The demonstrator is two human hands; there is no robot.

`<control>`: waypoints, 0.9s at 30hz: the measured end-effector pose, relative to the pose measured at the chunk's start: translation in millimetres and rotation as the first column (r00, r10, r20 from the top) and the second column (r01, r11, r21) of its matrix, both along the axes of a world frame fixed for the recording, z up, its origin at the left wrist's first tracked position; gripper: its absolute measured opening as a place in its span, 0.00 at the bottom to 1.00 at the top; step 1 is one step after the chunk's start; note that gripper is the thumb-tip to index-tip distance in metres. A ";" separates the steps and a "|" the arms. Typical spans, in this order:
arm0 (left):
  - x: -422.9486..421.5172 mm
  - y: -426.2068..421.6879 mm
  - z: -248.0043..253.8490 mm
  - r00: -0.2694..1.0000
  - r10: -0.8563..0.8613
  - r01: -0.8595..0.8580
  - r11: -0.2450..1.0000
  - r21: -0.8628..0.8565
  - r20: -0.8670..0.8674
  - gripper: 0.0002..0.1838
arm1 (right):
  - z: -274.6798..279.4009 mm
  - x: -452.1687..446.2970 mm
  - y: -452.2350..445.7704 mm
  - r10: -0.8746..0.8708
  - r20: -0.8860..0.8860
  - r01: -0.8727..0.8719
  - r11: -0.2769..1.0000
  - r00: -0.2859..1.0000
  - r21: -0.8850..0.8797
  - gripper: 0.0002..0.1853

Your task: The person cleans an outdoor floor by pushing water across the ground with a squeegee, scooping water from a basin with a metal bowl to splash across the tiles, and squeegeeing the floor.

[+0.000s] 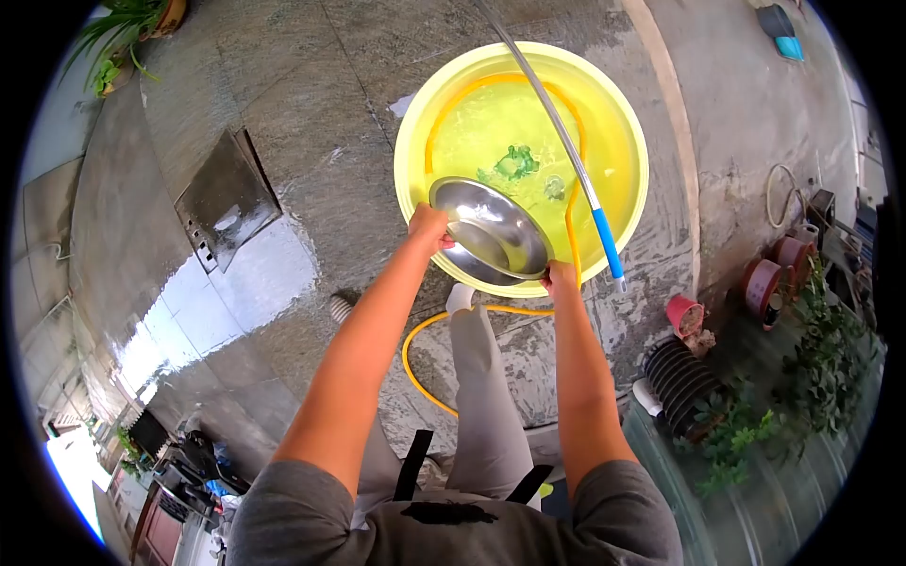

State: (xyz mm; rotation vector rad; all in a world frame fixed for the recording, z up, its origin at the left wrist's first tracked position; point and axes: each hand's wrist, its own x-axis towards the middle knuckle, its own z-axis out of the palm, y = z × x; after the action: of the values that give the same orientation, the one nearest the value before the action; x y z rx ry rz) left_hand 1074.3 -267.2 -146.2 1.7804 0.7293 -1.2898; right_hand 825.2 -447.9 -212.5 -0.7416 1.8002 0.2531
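Note:
A shiny metal basin (486,222) is tilted over the near rim of a large yellow tub (412,141). My left hand (430,228) grips the basin's left rim, and my right hand (561,275) is closed on its lower right rim. Water fills the tub, where a green item (516,162) lies, too blurred to name. A yellow hose (500,79) curves around inside the tub and runs over its near edge. Across the tub's right side rests a metal pole (552,113) with a blue grip (605,238).
Wet concrete surrounds the tub, with a dark metal floor cover (226,198) to the left. Potted plants (736,443), a pink pot (685,316) and a black ribbed pot (681,382) stand at the right. A hose loop (425,325) lies by my feet.

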 end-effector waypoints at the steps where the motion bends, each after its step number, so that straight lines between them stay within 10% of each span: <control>1: -0.6 -4.7 -8.7 1.000 0.004 -0.004 1.000 0.007 -0.015 0.11 | -11.4 -1.8 -4.4 0.022 -0.028 -0.022 1.000 0.999 0.014 0.03; 9: -2.2 -7.4 -111.2 0.967 -0.102 0.097 0.995 -0.033 -0.233 0.16 | -101.3 -12.5 -17.3 0.156 -0.144 -0.161 0.986 0.977 -0.028 0.03; 15: 1.8 -1.2 -176.8 0.978 -0.167 0.175 0.983 0.056 -0.123 0.11 | -146.9 -7.4 -36.6 0.371 -0.053 -0.375 0.921 0.927 -0.110 0.13; 19: -1.5 8.7 -227.5 0.963 -0.257 0.254 0.966 0.039 0.081 0.14 | -150.8 5.3 -40.1 0.213 0.040 -0.205 0.968 0.976 -0.145 0.23; 22: -0.9 7.0 -265.9 0.937 -0.016 -0.020 0.995 0.100 0.349 0.12 | -163.2 2.5 -40.3 0.211 0.014 -0.207 0.966 0.977 -0.152 0.26; 25: 9.6 -0.2 -262.9 0.804 0.593 -0.593 0.790 -0.156 -0.057 0.11 | -193.8 -11.0 -39.4 0.008 0.145 0.006 0.996 0.989 -0.093 0.24; 27: 4.5 -8.9 -237.0 0.904 0.295 -0.324 0.945 0.046 0.309 0.14 | -219.6 -21.7 -36.7 -0.099 0.226 0.108 0.994 0.969 -0.030 0.23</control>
State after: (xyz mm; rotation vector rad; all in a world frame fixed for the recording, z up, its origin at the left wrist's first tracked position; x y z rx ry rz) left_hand 1078.9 -276.0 -383.2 1.7961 0.8698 -0.7641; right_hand 803.5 -484.5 -432.1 -0.6751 1.6264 0.0594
